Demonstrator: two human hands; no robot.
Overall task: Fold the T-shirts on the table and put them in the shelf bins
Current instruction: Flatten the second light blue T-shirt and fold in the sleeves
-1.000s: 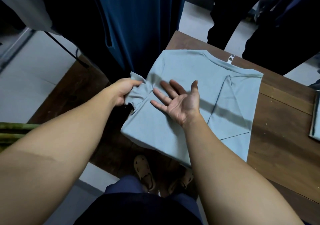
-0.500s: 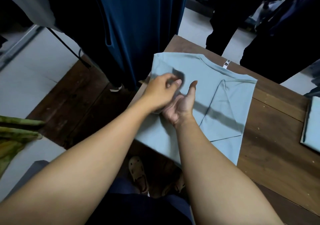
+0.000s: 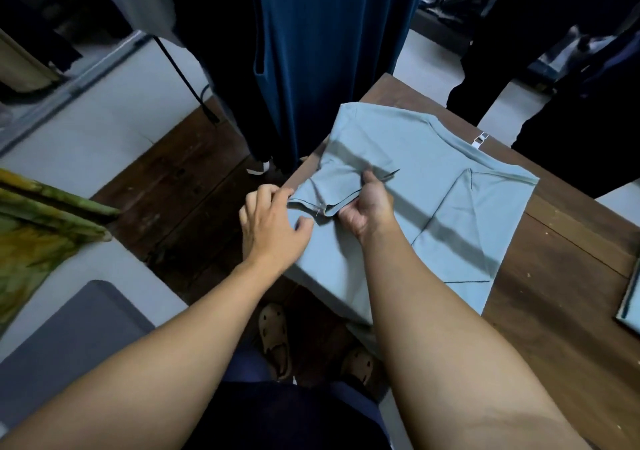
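A pale blue T-shirt (image 3: 433,207) lies on the near left corner of a dark wooden table (image 3: 561,276), partly folded – its right side is already turned inward, forming a diagonal crease, and a white label (image 3: 479,140) shows at the neckline on the far edge. The near edge of the shirt hangs slightly over the table edge.

Right hand (image 3: 369,207): palm up, fingers curled around the hem end of the left sleeve (image 3: 332,186), which is drawn inward over the body of the shirt. The thumb presses on top of the fabric; the remaining fingers are beneath it. The grip is closed on the sleeve.

Left hand (image 3: 273,221): positioned just beside the right hand, at the left edge of the shirt. The fingertips touch the sleeve hem; the thumb is extended toward the fabric – the fingers are loosely bent and not clamped. Whether they pinch the hem cannot be told.

Other items in view:
- A second folded pale blue piece (image 3: 630,297) lies at the right edge of the table, well apart from the shirt.
- A dark teal garment (image 3: 329,51) hangs beyond the table corner.
- A green and yellow cloth (image 3: 38,228) is at the left.
- A grey pad (image 3: 69,345) lies at the lower left.
- Tan sandals (image 3: 275,339) are visible below the table edge, between the forearms.
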